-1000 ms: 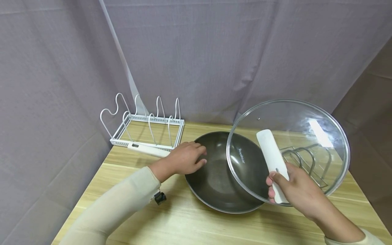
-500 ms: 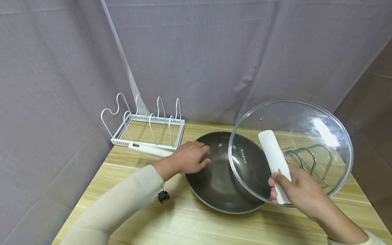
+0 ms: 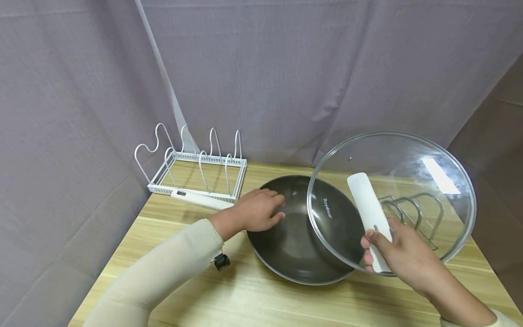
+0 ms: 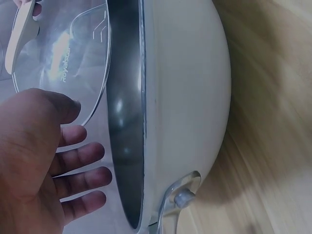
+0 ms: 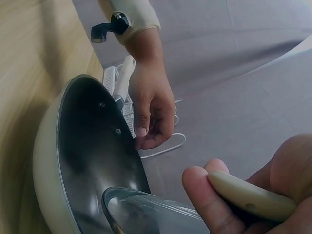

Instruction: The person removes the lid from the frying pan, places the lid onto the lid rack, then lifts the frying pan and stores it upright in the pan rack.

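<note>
A dark-lined wok with a cream outside and a white handle rests on the table. Over its left rim hangs my left hand, holding nothing; the left wrist view shows its fingers loosely bent, apart from the rim. My right hand grips the white handle of a large glass lid. The lid is tilted and raised, overlapping the wok's right side in the head view. From the right wrist view, its edge comes close over the wok's mouth.
A white wire rack stands at the back left, right behind the wok's handle. Through the glass, a grey metal rack shows on the right of the wooden table. Grey curtains close off the back and sides.
My right hand has carried the lid slightly to the right. My left hand has shifted a little right over the wok's rim. The wok and racks keep their places.
</note>
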Motion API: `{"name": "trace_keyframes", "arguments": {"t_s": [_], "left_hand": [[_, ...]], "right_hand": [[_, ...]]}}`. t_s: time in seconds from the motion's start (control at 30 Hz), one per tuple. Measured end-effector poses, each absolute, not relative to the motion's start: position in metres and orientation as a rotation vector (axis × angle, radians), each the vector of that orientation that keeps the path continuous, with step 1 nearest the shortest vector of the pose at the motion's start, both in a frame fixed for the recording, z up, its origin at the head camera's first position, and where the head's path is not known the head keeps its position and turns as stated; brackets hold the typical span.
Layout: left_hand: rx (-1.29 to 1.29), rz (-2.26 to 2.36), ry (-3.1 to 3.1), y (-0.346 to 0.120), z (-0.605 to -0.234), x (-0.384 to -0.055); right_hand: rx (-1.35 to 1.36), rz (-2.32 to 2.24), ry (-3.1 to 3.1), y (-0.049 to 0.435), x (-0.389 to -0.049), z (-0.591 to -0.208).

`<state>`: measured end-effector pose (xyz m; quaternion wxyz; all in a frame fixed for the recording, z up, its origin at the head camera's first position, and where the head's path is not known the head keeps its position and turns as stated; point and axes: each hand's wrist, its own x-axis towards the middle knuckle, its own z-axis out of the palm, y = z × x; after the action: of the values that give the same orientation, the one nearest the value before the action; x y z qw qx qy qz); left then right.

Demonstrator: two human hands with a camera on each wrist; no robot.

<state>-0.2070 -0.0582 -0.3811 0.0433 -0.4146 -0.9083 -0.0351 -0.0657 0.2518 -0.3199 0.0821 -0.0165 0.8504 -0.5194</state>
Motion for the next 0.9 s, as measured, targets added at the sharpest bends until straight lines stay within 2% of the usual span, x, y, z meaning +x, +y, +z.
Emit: {"name": "trace_keyframes", "arguments": {"t_s": [0.9], "left_hand": [[-1.294,-0.119,-2.766,-0.047,-0.38,-0.208]], "right_hand": [[-0.111,-1.424,2.642,0.255,-0.063,-0.313]]}}
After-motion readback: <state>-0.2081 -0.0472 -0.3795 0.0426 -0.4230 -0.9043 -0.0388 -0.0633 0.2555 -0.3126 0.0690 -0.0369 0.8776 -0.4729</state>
